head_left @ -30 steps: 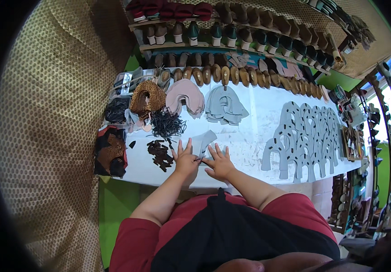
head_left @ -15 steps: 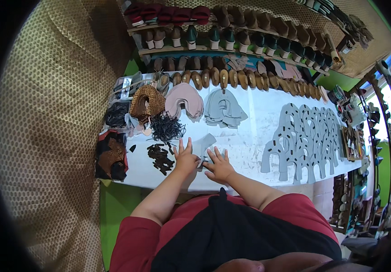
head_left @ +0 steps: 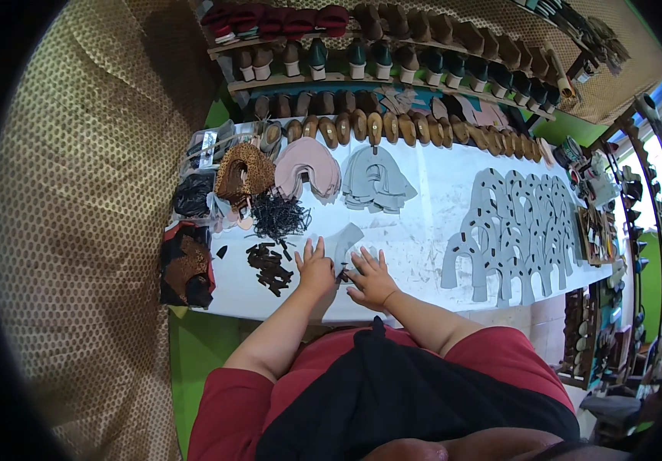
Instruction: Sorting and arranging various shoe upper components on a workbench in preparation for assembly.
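Note:
A grey curved shoe-upper piece (head_left: 344, 240) lies flat on the white table in front of me, partly covered by my hands. My left hand (head_left: 316, 272) rests on its left side with fingers stretched forward. On the other side, my right hand (head_left: 373, 280) lies with its fingers spread over the piece. Between the two thumbs a small dark bit (head_left: 342, 274) shows; its exact shape is too small to tell. Left of my left hand lies a heap of short dark strips (head_left: 269, 269), and beyond it a tangle of thin black strips (head_left: 279, 216).
Stacks of grey (head_left: 377, 180), pink (head_left: 306, 167) and leopard-print uppers (head_left: 243, 172) stand farther back. Overlapping grey uppers with dark tabs (head_left: 511, 234) cover the table's right. Shoe lasts (head_left: 375, 128) line the back edge, below shoe shelves (head_left: 300, 81). Dark scraps (head_left: 187, 265) sit at left.
The view has shifted slightly. My fingers have moved a little over the grey piece, and more of the small dark bit shows between my thumbs.

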A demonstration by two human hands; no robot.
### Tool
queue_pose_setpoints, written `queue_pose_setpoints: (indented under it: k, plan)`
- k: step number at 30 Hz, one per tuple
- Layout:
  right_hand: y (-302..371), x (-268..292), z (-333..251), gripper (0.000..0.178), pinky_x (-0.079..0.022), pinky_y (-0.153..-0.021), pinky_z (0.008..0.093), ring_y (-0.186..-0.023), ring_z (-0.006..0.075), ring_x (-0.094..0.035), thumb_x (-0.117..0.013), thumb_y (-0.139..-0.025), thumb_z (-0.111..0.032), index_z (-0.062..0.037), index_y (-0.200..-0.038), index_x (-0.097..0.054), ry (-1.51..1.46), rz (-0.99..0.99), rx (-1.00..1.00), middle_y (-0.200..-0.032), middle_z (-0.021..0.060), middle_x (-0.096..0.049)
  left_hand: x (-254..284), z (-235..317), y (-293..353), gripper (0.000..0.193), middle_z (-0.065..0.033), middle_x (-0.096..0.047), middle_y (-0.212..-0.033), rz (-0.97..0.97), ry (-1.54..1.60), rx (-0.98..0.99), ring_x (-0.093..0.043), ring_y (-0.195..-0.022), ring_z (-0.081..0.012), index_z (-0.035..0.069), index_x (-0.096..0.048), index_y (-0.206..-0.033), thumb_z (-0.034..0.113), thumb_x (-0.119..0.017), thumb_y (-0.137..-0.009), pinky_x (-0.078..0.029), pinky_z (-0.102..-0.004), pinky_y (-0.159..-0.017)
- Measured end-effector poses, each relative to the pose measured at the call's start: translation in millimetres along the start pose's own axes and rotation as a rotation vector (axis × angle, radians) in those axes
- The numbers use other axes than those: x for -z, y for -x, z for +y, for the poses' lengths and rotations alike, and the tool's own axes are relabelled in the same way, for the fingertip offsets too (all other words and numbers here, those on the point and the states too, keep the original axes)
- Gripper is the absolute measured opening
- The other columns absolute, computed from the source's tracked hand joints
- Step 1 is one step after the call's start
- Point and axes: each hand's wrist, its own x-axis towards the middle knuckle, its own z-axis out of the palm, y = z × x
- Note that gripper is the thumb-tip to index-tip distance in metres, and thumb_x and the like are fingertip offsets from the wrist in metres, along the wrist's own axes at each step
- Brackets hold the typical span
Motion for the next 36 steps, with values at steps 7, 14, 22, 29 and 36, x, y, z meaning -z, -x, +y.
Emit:
queue_pose_setpoints:
  k: [7,14,22,29,36]
  plan:
    - [1.3,-2.0,0.1,0.051,-0.006,-0.116,0.0675,-0.15,0.0389,-0.017,-0.062,-0.088,-0.045,-0.0195,-0.132,-0.064,-0.033,0.073,0.013,-0.155,0.0162,-0.036,1.4,-7.0,-1.4,0.012,-0.0145,-0.029,-0.161,0.033,0.003,0.051,-0.016,-0.15,-0.0398,0.012,-0.077,-0.082,0.021,-0.069,-0.081,-0.009,-0.0662,-0.116]
    - [1.3,-1.6,0.4,0.053,-0.006,-0.117,0.0663,-0.15,0.0384,-0.017,-0.063,-0.087,-0.043,-0.0173,-0.134,-0.061,-0.047,0.065,0.013,-0.155,0.0159,-0.036,1.0,-13.5,0.2,0.013,-0.0198,-0.028,-0.161,0.103,0.039,0.046,-0.016,-0.149,-0.0459,0.011,-0.074,-0.09,0.015,-0.067,-0.08,-0.01,-0.0702,-0.113]
    - [0.6,-13.1,6.5,0.064,-0.009,-0.119,0.0626,-0.15,0.0333,-0.02,-0.056,-0.093,-0.038,-0.0067,-0.147,-0.041,-0.001,0.097,-0.05,-0.157,0.0134,-0.035,-3.3,-16.2,17.6,0.06,-0.0194,-0.023,-0.162,0.457,-0.09,-0.208,-0.013,-0.151,-0.0426,0.007,-0.041,-0.147,0.028,-0.055,-0.093,-0.002,-0.0692,-0.114]
    - [-0.2,-11.7,4.8,0.061,-0.009,-0.119,0.0627,-0.15,0.0338,-0.02,-0.056,-0.094,-0.038,-0.0068,-0.145,-0.044,-0.022,0.093,-0.059,-0.157,0.0137,-0.035,-0.3,-5.7,24.4,0.058,-0.0213,-0.02,-0.163,0.372,0.079,0.085,-0.007,-0.151,-0.0461,0.012,-0.048,-0.146,0.038,-0.054,-0.094,0.002,-0.0726,-0.112]
    - [-1.3,-11.1,4.2,0.06,-0.01,-0.119,0.0629,-0.15,0.0342,-0.02,-0.057,-0.093,-0.04,-0.0069,-0.142,-0.048,-0.011,0.068,-0.061,-0.157,0.0144,-0.035,25.9,-22.4,5.7,0.044,-0.024,-0.007,-0.164,0.108,0.198,0.102,0.01,-0.147,-0.054,0.019,-0.079,-0.101,0.057,-0.069,-0.081,0.004,-0.0759,-0.108]
